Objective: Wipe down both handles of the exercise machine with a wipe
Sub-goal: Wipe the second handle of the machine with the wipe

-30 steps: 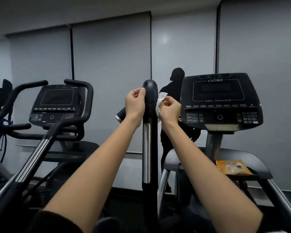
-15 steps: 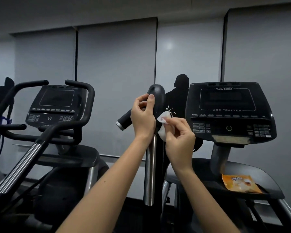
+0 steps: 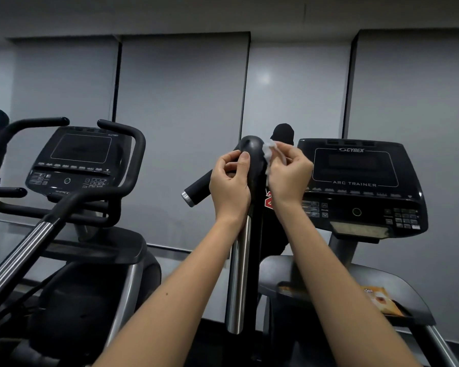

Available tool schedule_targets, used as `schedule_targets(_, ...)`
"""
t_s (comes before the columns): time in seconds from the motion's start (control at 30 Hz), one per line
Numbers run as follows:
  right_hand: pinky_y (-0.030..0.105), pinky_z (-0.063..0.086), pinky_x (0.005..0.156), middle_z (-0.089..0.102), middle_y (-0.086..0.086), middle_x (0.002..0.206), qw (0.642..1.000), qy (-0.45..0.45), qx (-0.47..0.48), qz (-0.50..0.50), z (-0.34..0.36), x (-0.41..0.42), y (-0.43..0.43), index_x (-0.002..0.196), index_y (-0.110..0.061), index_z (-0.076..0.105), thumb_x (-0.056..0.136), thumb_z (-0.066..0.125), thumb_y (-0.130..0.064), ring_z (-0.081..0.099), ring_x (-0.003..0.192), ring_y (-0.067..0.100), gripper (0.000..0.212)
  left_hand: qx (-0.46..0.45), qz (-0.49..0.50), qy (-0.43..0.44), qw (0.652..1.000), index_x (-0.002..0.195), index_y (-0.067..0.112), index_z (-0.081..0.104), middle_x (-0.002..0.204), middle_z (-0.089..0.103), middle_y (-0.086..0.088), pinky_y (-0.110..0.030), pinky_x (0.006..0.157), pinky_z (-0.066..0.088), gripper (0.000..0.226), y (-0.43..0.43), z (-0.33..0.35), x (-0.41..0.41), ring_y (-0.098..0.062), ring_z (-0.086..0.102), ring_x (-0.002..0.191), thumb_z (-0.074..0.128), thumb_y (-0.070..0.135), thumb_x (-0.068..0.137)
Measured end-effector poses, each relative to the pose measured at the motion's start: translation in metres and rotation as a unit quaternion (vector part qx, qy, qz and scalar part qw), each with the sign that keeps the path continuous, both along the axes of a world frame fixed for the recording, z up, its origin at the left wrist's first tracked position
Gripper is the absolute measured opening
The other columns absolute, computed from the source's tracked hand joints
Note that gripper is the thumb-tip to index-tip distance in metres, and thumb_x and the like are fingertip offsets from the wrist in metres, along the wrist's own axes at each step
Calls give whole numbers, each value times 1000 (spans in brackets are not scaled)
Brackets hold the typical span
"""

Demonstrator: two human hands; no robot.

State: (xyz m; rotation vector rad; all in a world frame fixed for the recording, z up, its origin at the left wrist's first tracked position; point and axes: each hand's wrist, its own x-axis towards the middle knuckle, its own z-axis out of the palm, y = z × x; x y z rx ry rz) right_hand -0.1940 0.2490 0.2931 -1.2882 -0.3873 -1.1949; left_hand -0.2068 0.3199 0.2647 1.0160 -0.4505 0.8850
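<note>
- The left hand (image 3: 229, 181) grips the black handle (image 3: 251, 148) just below its rounded top. Its fingers (image 3: 224, 161) are curled round the left side and the thumb lies on the front.
- The right hand (image 3: 289, 176) is closed on a crumpled white wipe (image 3: 269, 154), pinching it between thumb and fingertips.
- The wipe is pressed against the right side of the handle's top bend, level with the left thumb.
- A short black side grip (image 3: 198, 189) with a silver end cap juts from the handle, down and to the left of the left hand.
- Below the hands the handle continues as an upright chrome shaft (image 3: 239, 274) between the 2 forearms.
- To the right of the hands is the machine's console (image 3: 355, 181), marked CYBEX and ARC TRAINER, its screen dark.
- An orange packet (image 3: 382, 301) lies on the machine's tray below the console, partly hidden by the right forearm.
- A 2nd machine (image 3: 82, 160) with curved black bars stands well apart at the left.
- A dark figure's reflection (image 3: 282, 133) shows in the grey wall panel behind the handle.
</note>
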Motion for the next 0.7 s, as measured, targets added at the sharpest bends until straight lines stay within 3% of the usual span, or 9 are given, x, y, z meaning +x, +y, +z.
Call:
schedule_targets(0.1, 26, 52, 72, 66, 2, 76, 997, 26, 39, 56, 16, 9, 1, 93, -2, 69, 84, 65, -9, 62, 71, 13, 12, -2, 1, -3, 1000, 96, 16, 59, 87, 62, -6, -21, 68, 49, 12, 0, -1, 1, -13, 58, 74, 58, 26, 90)
schedule_targets(0.27, 28, 51, 61, 63, 3, 66, 971, 105, 70, 205, 1, 2, 4, 74, -14, 67, 89, 61, -17, 58, 63, 15, 17, 2, 4, 1, 1000, 93, 19, 59, 89, 63, -9, -24, 72, 50, 9, 0, -1, -2, -15, 60, 76, 58, 27, 90)
schedule_targets(0.33, 21, 49, 51, 60, 2, 59, 944, 127, 72, 295, -8, -3, -1, 78, -14, 70, 92, 56, -13, 55, 54, 12, 20, 4, 3, 0, 1000, 92, 20, 59, 90, 64, -11, -27, 74, 51, 8, 0, -1, -3, -16, 60, 77, 58, 27, 90)
schedule_targets(0.43, 18, 45, 51, 54, 9, 70, 923, 110, 65, 363, -21, -7, -7, 88, -10, 71, 94, 50, -6, 48, 58, 12, 22, 5, 2, 1, 1000, 92, 20, 59, 89, 63, -11, -27, 72, 50, 8, 0, -1, -2, -17, 59, 76, 58, 27, 90)
schedule_targets(0.57, 21, 52, 65, 67, 10, 81, 963, 69, 7, 262, -44, -22, -14, 93, -13, 69, 91, 54, -7, 61, 72, 15, 17, 2, -4, -3, 1000, 88, 25, 59, 84, 62, -5, -24, 70, 49, 4, 0, -1, -1, -14, 59, 75, 59, 28, 90)
schedule_targets(0.7, 13, 50, 71, 66, 1, 78, 989, -12, -53, 138, -67, -51, -15, 83, -25, 70, 85, 59, -1, 62, 75, 8, 26, 2, -5, -6, 1000, 87, 27, 59, 82, 60, -2, -30, 75, 49, 3, 1, -1, 0, -16, 58, 77, 59, 29, 89)
